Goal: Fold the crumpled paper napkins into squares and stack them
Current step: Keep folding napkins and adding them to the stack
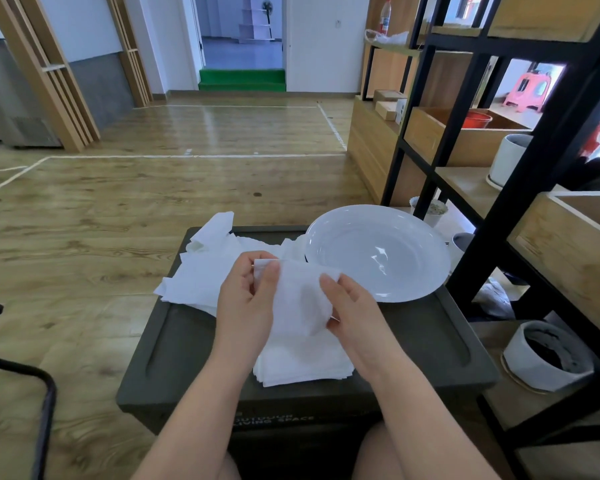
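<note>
White lettering on the front edge of the dark worktop [430, 341] appears upside down and seems to read "OUTDOOR LIVING SPACE", though it is blurred. Above the worktop, the left hand [246, 299] and the right hand [352, 313] each pinch a side of a soft, creased white napkin [298, 296]. Directly under it lies a stack of folded napkins [302, 365], loose crumpled napkins [205, 268] lie further left, and a white plate [378, 252] sits to the right.
</note>
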`<move>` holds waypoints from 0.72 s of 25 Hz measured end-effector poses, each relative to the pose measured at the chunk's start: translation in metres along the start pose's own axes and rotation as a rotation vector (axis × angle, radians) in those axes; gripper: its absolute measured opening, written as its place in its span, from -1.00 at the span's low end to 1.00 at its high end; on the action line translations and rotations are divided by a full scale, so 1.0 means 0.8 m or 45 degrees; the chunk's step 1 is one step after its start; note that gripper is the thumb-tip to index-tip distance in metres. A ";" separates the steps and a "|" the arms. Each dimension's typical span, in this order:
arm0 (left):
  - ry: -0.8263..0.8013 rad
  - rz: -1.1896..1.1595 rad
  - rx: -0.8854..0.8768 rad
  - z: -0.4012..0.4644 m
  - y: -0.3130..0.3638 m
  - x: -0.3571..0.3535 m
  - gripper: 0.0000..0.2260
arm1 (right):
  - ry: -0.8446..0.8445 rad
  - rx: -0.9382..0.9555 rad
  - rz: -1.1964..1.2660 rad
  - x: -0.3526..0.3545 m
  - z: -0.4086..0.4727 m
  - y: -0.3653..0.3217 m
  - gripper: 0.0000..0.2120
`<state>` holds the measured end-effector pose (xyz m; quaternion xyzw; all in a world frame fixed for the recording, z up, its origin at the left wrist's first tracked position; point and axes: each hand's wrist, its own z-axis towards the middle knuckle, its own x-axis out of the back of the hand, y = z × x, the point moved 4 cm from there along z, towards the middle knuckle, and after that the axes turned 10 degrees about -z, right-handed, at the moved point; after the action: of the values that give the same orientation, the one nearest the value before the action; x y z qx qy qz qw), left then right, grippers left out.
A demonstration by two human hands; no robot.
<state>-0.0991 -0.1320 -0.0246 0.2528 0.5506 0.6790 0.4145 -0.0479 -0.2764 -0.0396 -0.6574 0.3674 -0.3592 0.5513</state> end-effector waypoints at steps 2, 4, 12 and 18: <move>0.055 -0.010 0.022 0.000 -0.009 0.000 -0.93 | 0.042 -0.027 -0.022 -0.003 0.003 0.010 -0.86; 0.093 0.048 0.028 0.000 -0.016 0.002 -0.93 | 0.188 -0.016 -0.056 0.005 0.006 0.011 -0.82; 0.125 0.293 0.100 -0.019 -0.039 0.012 -0.91 | 0.421 0.128 -0.610 0.021 -0.001 0.023 -0.76; 0.078 0.431 0.206 -0.030 -0.050 0.016 -0.92 | 0.410 0.074 -0.847 0.037 -0.012 0.033 -0.85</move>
<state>-0.1132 -0.1323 -0.0709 0.3535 0.5655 0.6999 0.2557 -0.0447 -0.3098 -0.0626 -0.6600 0.2053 -0.6278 0.3579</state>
